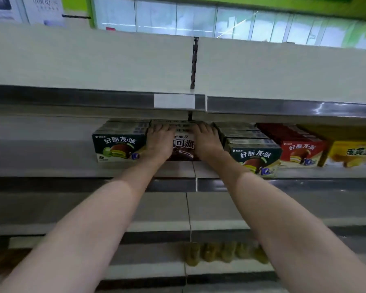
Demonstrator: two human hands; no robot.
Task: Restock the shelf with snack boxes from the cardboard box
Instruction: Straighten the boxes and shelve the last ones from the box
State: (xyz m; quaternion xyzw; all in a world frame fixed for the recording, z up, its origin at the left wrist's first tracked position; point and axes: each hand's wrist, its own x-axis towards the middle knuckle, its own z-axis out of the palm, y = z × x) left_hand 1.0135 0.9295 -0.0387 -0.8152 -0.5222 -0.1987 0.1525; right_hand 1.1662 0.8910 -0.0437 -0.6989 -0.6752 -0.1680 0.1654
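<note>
Brown snack box (183,148), head view: on the shelf (173,169) between two green boxes (118,148), held at its sides by left hand (160,142) and right hand (206,142), fingers laid along its top; best pushed straight back, kept square with neighbouring fronts.

light: even, dim-greenish | glare: shelf rail (304,106) at right | edges: bowed, smeared | bottom: blurred
</note>
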